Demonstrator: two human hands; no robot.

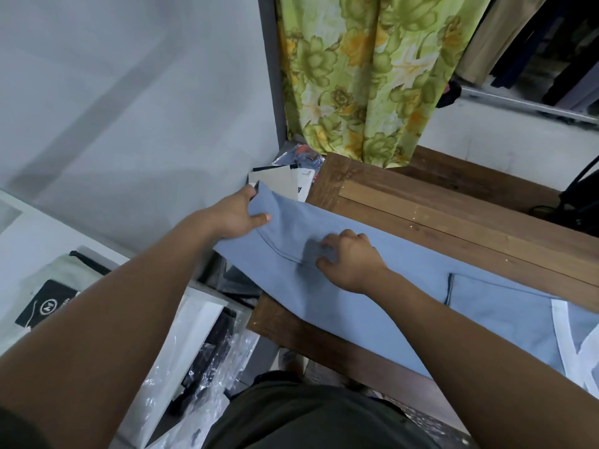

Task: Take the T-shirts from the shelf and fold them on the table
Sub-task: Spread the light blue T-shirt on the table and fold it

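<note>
T-shirt lying across tabletop, end overhanging left edge; shelf standing left; curtain hanging behind.

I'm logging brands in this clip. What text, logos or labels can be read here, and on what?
"M" in a circle: black tag on the pale green garment at left; its smaller print is blurred.
"A": one letter on white card packaging behind the table; the rest is hidden.
Blue T-shirt: none.
</note>
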